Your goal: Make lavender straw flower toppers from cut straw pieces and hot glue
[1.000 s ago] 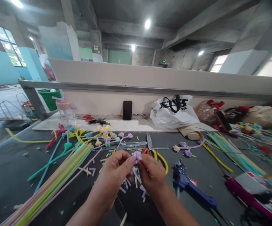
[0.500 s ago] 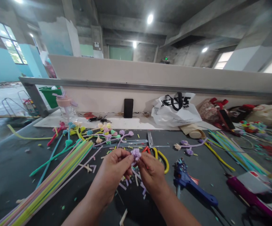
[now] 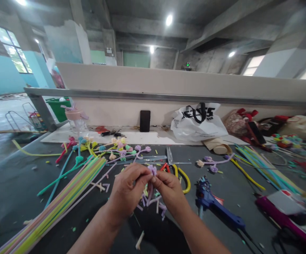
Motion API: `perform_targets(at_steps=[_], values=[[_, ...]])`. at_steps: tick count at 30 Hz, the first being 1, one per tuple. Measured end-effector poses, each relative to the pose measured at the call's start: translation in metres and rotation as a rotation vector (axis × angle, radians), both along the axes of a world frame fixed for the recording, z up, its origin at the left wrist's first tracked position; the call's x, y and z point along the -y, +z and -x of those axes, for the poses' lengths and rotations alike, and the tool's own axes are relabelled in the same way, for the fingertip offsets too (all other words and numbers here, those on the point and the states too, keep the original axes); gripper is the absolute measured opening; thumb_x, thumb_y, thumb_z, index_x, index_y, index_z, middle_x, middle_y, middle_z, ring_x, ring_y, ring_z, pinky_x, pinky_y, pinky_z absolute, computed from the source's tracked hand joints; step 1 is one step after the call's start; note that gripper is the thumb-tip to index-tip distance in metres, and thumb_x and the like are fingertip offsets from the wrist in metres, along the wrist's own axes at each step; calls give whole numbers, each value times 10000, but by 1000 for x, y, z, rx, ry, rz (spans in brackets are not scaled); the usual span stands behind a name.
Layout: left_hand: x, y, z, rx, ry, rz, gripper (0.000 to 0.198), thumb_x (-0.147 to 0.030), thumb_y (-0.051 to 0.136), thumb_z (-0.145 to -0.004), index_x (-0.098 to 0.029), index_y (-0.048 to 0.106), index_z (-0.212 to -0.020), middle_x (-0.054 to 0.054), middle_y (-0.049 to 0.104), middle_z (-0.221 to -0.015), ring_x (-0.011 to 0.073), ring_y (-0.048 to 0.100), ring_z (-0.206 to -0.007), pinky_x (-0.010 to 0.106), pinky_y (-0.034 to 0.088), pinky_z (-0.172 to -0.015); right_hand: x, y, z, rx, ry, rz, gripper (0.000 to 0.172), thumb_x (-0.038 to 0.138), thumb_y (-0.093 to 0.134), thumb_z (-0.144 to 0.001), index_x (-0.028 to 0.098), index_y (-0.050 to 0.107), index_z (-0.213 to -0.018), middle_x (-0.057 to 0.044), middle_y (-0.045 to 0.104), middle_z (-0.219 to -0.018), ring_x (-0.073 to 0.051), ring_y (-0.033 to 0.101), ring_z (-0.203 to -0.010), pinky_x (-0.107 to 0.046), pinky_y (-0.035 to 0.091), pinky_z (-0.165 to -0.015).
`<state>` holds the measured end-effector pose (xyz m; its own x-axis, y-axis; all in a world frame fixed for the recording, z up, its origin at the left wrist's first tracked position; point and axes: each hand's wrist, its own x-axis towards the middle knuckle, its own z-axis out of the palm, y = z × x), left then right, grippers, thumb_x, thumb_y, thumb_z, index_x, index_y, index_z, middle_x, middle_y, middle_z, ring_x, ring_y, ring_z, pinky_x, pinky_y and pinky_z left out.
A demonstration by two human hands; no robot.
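Between my fingertips, above the middle of the dark table, is a small lilac pipe-cleaner flower (image 3: 152, 170). My left hand (image 3: 128, 187) pinches it from the left with thumb and forefinger. From the other side my right hand (image 3: 170, 185) grips it the same way, the thumbs nearly meeting. Part of the flower is hidden by the fingers. Lilac pipe-cleaner offcuts (image 3: 157, 203) lie beneath the hands. Just behind my right hand are scissors with yellow handles (image 3: 187, 180).
On the left lies a bundle of long pipe cleaners (image 3: 71, 197), with finished flower stems (image 3: 121, 150) behind it. A blue glue gun (image 3: 219, 206) and a purple tool (image 3: 282, 215) rest at right. Further back stand a phone (image 3: 145, 121) and a white bag (image 3: 199, 123).
My left hand has turned slightly, its fingers now more over the flower. Both thumbs have come closer together. The flower stays in both hands.
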<state>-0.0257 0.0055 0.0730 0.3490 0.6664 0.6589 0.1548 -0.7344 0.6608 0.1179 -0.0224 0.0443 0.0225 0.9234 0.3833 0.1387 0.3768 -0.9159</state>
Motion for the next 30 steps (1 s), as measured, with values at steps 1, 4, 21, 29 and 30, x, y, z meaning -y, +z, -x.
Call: perform_targets(at_steps=[1, 4, 21, 29, 30], values=[[-1, 0, 1, -11, -2, -2, 124, -130, 550, -784, -200, 632, -723, 25, 631, -709, 150, 564, -688, 242, 416, -674, 0, 0, -1, 25, 1, -12, 368, 416, 552, -806, 151, 553, -550, 35, 463, -487, -96, 428, -472, -201, 327, -468], [-2, 0, 1, -54, 2, -7, 144, -137, 537, -793, -194, 624, -694, 25, 620, -682, 149, 556, -671, 241, 412, -659, -1, 0, -2, 126, -39, -73, 411, 417, 529, -824, 156, 526, -507, 38, 453, -458, -91, 420, -448, -197, 314, -454], [-9, -8, 0, -154, 35, 30, 153, -148, 513, -799, -204, 609, -695, 24, 625, -716, 164, 569, -711, 253, 403, -683, -3, -2, 1, -37, -40, 71, 391, 481, 603, -740, 160, 555, -523, 31, 495, -450, -100, 445, -427, -204, 344, -432], [-6, -11, -1, -95, 55, 5, 136, -130, 513, -780, -211, 619, -756, 26, 638, -751, 166, 577, -734, 264, 409, -713, -5, -3, 2, -256, 85, 150, 325, 447, 666, -697, 148, 619, -580, 14, 552, -497, -117, 501, -457, -229, 415, -478], [-5, -11, -1, -118, 67, 2, 138, -127, 506, -775, -211, 613, -754, 23, 631, -741, 163, 571, -722, 261, 407, -699, -5, -3, 3, -257, 86, 152, 325, 450, 672, -690, 147, 626, -583, 15, 552, -491, -115, 498, -456, -228, 415, -479]])
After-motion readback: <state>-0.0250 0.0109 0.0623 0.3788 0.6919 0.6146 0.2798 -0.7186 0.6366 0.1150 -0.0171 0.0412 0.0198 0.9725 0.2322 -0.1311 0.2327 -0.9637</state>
